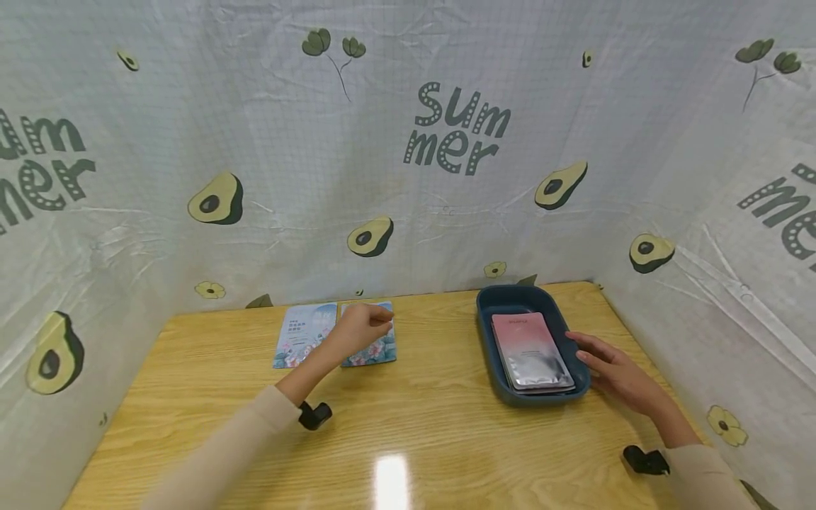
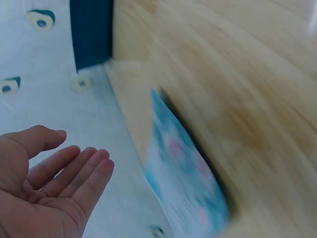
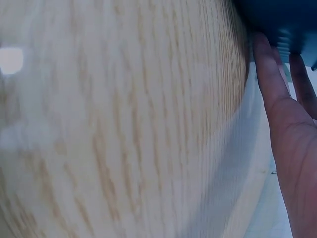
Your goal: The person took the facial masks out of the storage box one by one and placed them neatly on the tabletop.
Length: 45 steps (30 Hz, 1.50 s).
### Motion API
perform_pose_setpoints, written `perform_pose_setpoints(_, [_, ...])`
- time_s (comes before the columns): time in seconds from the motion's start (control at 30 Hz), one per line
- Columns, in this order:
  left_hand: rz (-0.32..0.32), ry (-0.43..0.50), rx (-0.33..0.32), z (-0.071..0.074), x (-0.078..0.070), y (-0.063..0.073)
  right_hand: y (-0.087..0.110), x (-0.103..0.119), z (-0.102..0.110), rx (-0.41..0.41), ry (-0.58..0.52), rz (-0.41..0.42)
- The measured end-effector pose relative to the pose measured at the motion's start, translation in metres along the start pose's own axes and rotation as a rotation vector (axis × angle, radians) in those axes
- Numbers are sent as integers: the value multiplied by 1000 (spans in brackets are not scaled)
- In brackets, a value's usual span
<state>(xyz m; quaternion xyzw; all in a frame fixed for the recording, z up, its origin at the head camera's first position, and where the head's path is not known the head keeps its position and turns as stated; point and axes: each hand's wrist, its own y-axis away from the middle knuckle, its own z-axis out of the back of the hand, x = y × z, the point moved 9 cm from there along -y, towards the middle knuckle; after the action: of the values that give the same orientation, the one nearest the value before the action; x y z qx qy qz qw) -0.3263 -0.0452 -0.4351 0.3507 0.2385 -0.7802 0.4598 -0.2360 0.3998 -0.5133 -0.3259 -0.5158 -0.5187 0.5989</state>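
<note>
My left hand hovers over a blue floral sheet mask packet and partly covers it. The left wrist view shows this hand with fingers loosely bent and nothing between them, apart from the packet. A paler floral sheet mask packet lies just left of it. On the right stands a dark blue plastic bin, with a stack of pink and silver sheet mask packets inside. My right hand is at the bin's right side, fingers extended against its outer wall in the right wrist view.
The wooden table runs back to a white curtain printed with avocados, which also hangs at both sides. The bin is near the table's right edge. A black wrist strap is on the left wrist.
</note>
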Motion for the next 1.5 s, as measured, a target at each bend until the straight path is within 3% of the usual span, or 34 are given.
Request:
perform_pose_setpoints(0.27, [-148, 89, 95, -65, -73, -47, 2, 0, 4, 4, -50, -17])
perform_pose_setpoints(0.53, [-234, 28, 184, -127, -116, -97, -3, 4, 2, 37, -40, 6])
perform_pose_setpoints(0.63, [-215, -56, 244, -150, -125, -115, -4, 2, 2, 39, -62, -8])
perform_pose_setpoints(0.8, [-91, -254, 326, -180, -126, -140, -7, 3, 3, 26, -41, -21])
perform_pose_setpoints(0.97, [-11, -406, 330, -191, -123, -149, -11, 11, 4, 3, 34, 9])
perform_pose_setpoints(1.1, [-15, -446, 322, -193, -123, -151, -12, 21, 11, -32, 131, 54])
perform_pose_setpoints(1.33, [-63, -386, 287, -194, -123, -152, -11, 30, 19, -47, 264, 69])
perform_pose_setpoints(1.5, [-91, -236, 275, -191, -124, -151, -10, 30, 18, -12, 283, 13])
